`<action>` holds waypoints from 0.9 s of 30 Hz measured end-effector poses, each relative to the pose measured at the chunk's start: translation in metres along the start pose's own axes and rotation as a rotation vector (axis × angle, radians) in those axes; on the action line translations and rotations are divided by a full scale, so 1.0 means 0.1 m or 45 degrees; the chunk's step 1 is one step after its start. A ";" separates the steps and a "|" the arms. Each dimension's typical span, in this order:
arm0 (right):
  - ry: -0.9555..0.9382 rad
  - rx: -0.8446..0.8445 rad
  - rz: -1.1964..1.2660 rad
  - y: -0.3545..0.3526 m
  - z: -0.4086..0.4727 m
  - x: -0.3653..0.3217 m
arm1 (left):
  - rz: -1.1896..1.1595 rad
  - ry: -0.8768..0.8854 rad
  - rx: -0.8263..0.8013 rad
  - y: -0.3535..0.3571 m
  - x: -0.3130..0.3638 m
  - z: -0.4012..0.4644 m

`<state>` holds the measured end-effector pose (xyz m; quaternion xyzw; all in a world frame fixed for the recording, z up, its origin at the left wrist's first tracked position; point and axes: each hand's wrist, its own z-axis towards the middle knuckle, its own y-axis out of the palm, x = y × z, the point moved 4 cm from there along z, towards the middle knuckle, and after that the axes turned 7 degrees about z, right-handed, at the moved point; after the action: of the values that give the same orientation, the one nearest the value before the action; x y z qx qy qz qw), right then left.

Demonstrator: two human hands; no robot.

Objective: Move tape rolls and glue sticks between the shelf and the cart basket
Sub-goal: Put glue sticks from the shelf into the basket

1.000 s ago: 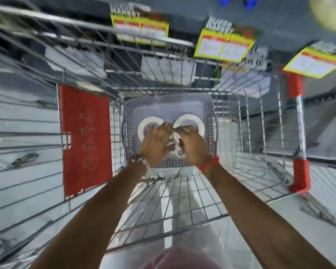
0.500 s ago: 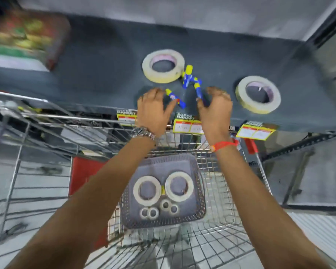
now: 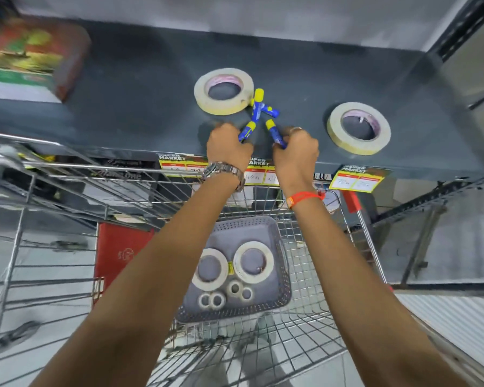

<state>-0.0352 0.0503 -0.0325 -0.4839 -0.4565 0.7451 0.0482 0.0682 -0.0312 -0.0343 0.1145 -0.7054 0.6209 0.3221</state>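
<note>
While your arms reach out over the wire cart (image 3: 53, 275), the dark shelf (image 3: 140, 88) spreads beyond both your hands, with yellow price tags (image 3: 356, 177) hanging off its front edge just under your wrists. Below your forearms and between them sits the grey basket (image 3: 284, 277) inside the cart, and a red panel (image 3: 118, 255) stands off to the left of your left arm. Far out to the left of your left hand, a blurred colourful package (image 3: 31, 54) lies on the shelf. Just past your left hand rests a large tape roll (image 3: 201, 99), flat on the shelf; a second large roll (image 3: 333, 132) lies flat to the right of your right hand. Two medium tape rolls (image 3: 197, 275) lie flat side by side in the basket under your arms, and four small rolls (image 3: 235, 289) cluster nearer to you than those. Your left hand (image 3: 228, 148) is curled round a blue glue stick (image 3: 246, 131), its yellow cap poking out beyond your knuckles. Your right hand (image 3: 295, 153) grips another glue stick (image 3: 273, 128) the same way. Two loose glue sticks (image 3: 257, 106) lie crossed just beyond your fingers, touching the nearer large roll. You wear a metal watch (image 3: 221, 171) on your left wrist and an orange band (image 3: 305, 197) on your right
</note>
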 end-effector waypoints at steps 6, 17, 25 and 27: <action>-0.055 0.143 0.335 0.10 -0.72 0.28 | -0.322 0.134 0.193 0.03 -0.36 -0.63; 0.287 -0.599 -0.005 1.24 -1.60 1.52 | -0.196 -0.649 -0.393 1.26 -2.08 -1.56; 0.367 -0.724 -0.211 1.55 -1.82 1.94 | -0.055 -0.727 -0.585 1.80 -2.34 -1.77; 0.347 -0.758 -0.265 1.57 -1.83 1.96 | -0.051 -0.723 -0.615 1.85 -2.37 -1.78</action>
<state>0.0592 0.1760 -0.3003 -0.5228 -0.6901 0.4988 0.0411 0.2016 0.1184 -0.3200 0.2168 -0.8904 0.3737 0.1434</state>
